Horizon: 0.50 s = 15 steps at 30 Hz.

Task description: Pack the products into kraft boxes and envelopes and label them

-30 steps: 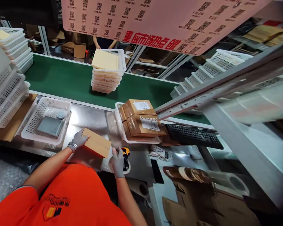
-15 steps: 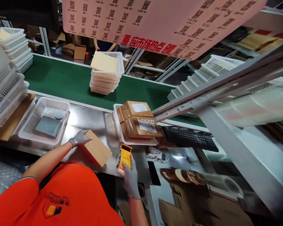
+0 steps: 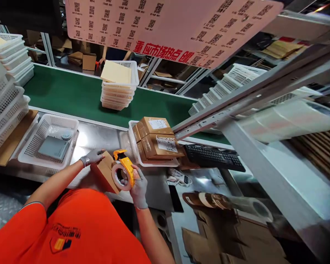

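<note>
A small cardboard box [image 3: 106, 173] stands tilted on the steel bench [image 3: 99, 137] just in front of the person, its flaps down and no tape visible on the faces that show. The left hand [image 3: 95, 156], gloved, grips the box's far upper edge and steadies it. The right hand [image 3: 138, 184], also gloved, is closed round the handle of a yellow tape dispenser [image 3: 123, 171], whose roll sits against the near end of the box. Judging by this, the box is closed and taping is just at its start, with the seam not yet sealed. Just beyond, a white basket [image 3: 134, 145] carries several labelled boxes [image 3: 156, 137] that look finished. To the left another white basket [image 3: 37, 141] holds a flat grey item [image 3: 52, 147]. Behind runs a green conveyor belt [image 3: 71, 95] bearing a stack of baskets [image 3: 118, 90], and a black keyboard [image 3: 213, 157] lies to the right.
</note>
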### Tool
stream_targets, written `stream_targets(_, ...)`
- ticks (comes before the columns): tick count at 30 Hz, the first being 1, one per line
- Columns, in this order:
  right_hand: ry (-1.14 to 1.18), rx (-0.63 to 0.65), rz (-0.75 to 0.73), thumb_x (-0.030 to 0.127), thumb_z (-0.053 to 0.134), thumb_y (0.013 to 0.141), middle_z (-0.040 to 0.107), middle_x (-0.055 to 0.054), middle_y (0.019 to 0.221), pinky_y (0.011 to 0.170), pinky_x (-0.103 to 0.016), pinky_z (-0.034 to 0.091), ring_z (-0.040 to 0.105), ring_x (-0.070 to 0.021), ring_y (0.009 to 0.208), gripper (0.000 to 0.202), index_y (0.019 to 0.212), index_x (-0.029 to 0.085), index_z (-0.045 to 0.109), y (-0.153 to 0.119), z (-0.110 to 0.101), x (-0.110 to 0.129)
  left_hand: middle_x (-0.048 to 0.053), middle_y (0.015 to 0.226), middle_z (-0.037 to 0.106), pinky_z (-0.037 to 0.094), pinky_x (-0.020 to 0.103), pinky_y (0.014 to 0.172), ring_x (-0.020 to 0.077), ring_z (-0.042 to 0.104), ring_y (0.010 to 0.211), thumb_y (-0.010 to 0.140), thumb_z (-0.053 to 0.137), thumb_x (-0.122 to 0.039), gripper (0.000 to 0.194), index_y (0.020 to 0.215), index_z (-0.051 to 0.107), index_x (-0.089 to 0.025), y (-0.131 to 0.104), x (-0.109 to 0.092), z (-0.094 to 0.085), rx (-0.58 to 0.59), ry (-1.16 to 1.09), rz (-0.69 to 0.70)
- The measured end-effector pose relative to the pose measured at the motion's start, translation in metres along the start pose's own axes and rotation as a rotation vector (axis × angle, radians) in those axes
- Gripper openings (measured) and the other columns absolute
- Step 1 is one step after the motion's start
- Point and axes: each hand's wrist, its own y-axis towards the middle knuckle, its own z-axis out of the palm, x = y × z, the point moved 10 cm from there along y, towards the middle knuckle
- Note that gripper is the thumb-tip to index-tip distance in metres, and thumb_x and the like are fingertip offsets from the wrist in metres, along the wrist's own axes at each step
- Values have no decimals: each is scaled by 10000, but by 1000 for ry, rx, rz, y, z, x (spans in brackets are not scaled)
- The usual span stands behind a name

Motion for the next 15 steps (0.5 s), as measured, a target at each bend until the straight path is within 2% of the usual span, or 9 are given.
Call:
stream_targets(2, 44, -4, 52, 679, 826, 839, 773, -24, 901, 581, -313, 603, 663, -172, 631, 593, 1188, 205, 756, -3, -5, -7, 96, 1076, 813, 615, 353, 929, 257, 755, 1025, 861, 804, -337, 387, 1208, 784, -169, -7, -17, -21, -210, 16, 96)
stream_targets(3, 49, -6, 69, 689, 832, 831, 769, -20, 889, 556, -313, 593, 659, -173, 610, 610, 1198, 209, 748, -4, -7, -10, 112, 1123, 811, 611, 360, 973, 261, 755, 1070, 898, 783, -354, 362, 1208, 782, -167, -12, -25, -26, -285, 19, 136)
stream_targets(4, 43, -6, 75, 698, 834, 827, 767, -17, 880, 536, -313, 581, 652, -173, 590, 624, 1205, 210, 745, -5, -8, -13, 117, 1106, 808, 613, 363, 969, 257, 758, 1047, 947, 748, -401, 328, 1170, 781, -163, -15, -30, -26, -307, 10, 145)
stream_targets(5, 30, -3, 70, 703, 835, 824, 767, -18, 871, 524, -311, 570, 644, -170, 572, 632, 1205, 206, 749, -5, -9, -15, 110, 1031, 800, 621, 360, 918, 245, 757, 964, 997, 700, -476, 343, 1105, 776, -159, -16, -31, -18, -273, -20, 113)
stream_targets(7, -16, -4, 22, 707, 824, 833, 771, -30, 858, 534, -307, 560, 640, -168, 570, 624, 1180, 190, 772, -5, -11, -15, 68, 815, 735, 612, 341, 750, 210, 705, 740, 1033, 616, -666, 522, 956, 734, -163, -15, -21, 12, -78, -152, -66)
stream_targets(9, -81, 3, -52, 705, 798, 858, 791, -57, 884, 575, -306, 566, 657, -173, 613, 601, 1143, 175, 804, -3, -12, -12, 32, 712, 670, 579, 311, 647, 183, 646, 634, 975, 632, -796, 631, 880, 687, -175, -18, -13, 44, 123, -328, -248)
stream_targets(10, -118, 12, -90, 702, 786, 870, 805, -73, 918, 603, -309, 575, 675, -183, 654, 589, 1123, 172, 818, -3, -12, -9, 26, 709, 666, 576, 299, 638, 179, 644, 636, 945, 669, -809, 633, 873, 680, -180, -19, -14, 53, 174, -397, -292)
stream_targets(12, -193, 46, -157, 697, 772, 885, 830, -102, 1002, 680, -327, 603, 721, -216, 768, 569, 1095, 172, 840, -2, -9, -3, 30, 741, 688, 588, 281, 673, 181, 672, 693, 922, 749, -730, 551, 872, 688, -185, -17, -20, 54, 179, -446, -290)
stream_targets(15, -277, 100, -225, 686, 762, 905, 847, -120, 1076, 830, -376, 641, 763, -272, 952, 544, 1083, 182, 860, -3, -3, 5, 28, 757, 705, 584, 255, 712, 176, 689, 739, 938, 782, -535, 363, 859, 704, -189, -13, -28, 38, 101, -393, -238)
